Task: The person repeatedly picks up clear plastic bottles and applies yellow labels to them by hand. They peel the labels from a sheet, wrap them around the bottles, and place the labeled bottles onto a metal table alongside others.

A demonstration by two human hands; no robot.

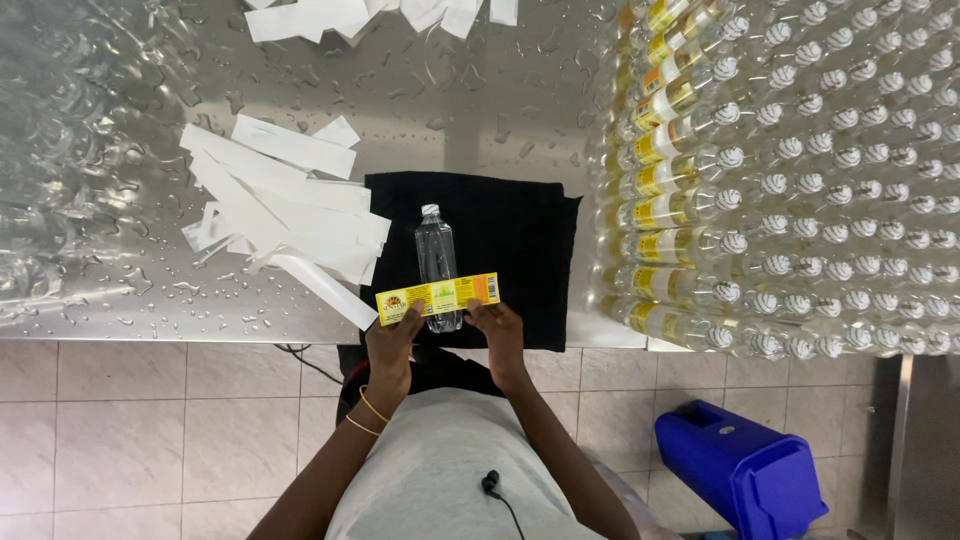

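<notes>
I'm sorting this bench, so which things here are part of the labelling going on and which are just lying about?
In use: yellow label held by left hand and right hand; clear bottle; black cloth.
Lying about: white paper strips; stacked bottles; blue bin.

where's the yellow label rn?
Head view, centre: the yellow label is stretched between the left hand and right hand, across the lower end of the clear bottle lying on the black cloth.

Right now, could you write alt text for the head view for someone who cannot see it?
Two hands, left hand and right hand, stretch a yellow label over a clear bottle lying on a black cloth. White paper strips lie left; many bottles stand right.
</notes>
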